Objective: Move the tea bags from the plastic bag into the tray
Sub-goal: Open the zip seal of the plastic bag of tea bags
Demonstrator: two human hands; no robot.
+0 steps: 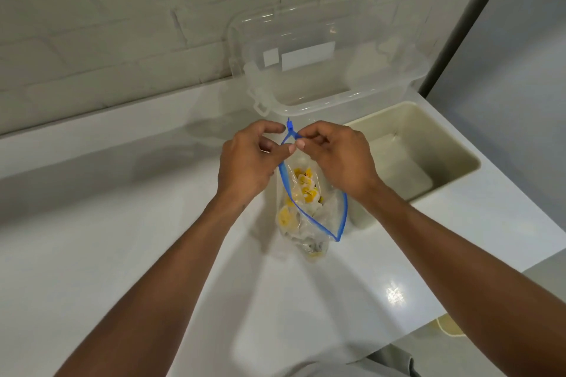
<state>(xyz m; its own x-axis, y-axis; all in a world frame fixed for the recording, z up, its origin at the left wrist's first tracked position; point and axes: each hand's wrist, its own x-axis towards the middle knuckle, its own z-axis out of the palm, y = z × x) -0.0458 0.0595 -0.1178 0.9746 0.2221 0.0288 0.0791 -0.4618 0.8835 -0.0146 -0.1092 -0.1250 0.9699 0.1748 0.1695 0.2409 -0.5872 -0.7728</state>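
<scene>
A clear plastic bag [324, 217] with a blue zip edge stands on the white counter, its mouth pulled partly apart. Tea bags [306, 187] with yellow tags show inside it. My left hand [245, 162] pinches the left side of the zip edge near its far end. My right hand [340, 156] pinches the right side of that edge, fingertips almost meeting the left hand's. A beige rectangular tray [453, 144] sits just right of the bag and holds nothing I can see.
A clear plastic storage box [395, 82] with its lid tipped up stands behind the bag against the white brick wall. The counter's [122, 239] right edge runs diagonally past the tray. A dark vertical post rises at the far right.
</scene>
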